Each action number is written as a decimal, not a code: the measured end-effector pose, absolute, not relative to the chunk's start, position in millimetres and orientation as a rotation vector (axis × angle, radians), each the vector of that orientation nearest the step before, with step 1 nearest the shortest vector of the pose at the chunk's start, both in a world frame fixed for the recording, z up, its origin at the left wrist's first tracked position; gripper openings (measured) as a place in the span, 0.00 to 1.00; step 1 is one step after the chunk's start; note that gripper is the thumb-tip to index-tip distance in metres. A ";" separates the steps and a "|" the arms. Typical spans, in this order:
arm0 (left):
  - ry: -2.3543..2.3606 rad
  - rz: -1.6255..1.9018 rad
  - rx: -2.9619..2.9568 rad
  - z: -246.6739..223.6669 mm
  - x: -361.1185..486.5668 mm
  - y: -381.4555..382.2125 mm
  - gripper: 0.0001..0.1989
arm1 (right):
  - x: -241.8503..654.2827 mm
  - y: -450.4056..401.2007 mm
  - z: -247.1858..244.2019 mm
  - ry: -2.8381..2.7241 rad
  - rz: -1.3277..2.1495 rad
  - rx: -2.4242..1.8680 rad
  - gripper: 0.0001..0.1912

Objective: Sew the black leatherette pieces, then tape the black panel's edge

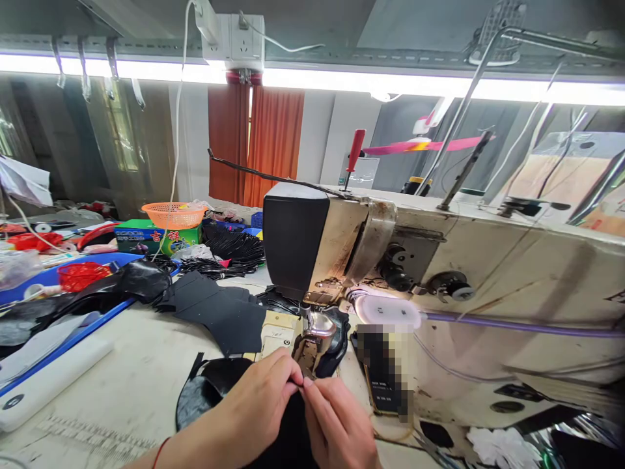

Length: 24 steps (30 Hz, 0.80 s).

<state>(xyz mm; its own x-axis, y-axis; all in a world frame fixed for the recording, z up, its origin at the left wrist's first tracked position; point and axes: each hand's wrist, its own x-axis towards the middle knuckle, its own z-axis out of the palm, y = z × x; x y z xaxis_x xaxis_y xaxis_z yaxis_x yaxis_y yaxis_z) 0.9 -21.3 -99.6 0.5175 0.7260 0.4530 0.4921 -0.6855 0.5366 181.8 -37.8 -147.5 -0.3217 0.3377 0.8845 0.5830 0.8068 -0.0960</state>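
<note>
Fingertips together: my left hand and right hand pinch the flexible black sheet material, just before the cream metal sewing machine; best keep that edge flat, tension even, fingers clear.

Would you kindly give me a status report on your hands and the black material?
Left hand and right hand: fingertips pinched, apparently on black material, which shows between them. Sewing machine just ahead. Phone beyond right hand, untouched.
</note>
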 end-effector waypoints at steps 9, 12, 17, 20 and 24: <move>1.214 1.263 2.308 -125.0 12.6 -20.5 0.09 | 177.9 -29.8 -129.0 -1.958 -0.305 -0.754 0.09; 1.266 1.296 2.092 -125.4 10.5 -12.9 0.08 | 173.7 -21.2 -126.0 -1.864 -0.219 -0.813 0.07; 0.994 1.007 1.787 -108.5 3.2 7.0 0.12 | 167.1 -9.8 -124.3 -1.664 0.388 -0.963 0.13; 0.984 0.937 1.617 -98.3 4.7 16.7 0.13 | 162.7 -5.5 -122.6 -1.525 0.581 -0.992 0.14; 0.966 0.843 1.377 -90.9 13.5 22.7 0.15 | 160.5 -1.1 -120.1 -1.411 0.587 -0.984 0.14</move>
<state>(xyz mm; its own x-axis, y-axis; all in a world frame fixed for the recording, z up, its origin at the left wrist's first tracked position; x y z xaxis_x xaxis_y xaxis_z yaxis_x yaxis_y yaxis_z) 13.5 22.7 -90.9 0.3939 0.9172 -0.0607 0.0635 0.0387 0.9972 160.5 -1.1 -120.1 0.1203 0.8360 0.5353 0.2095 0.5057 -0.8369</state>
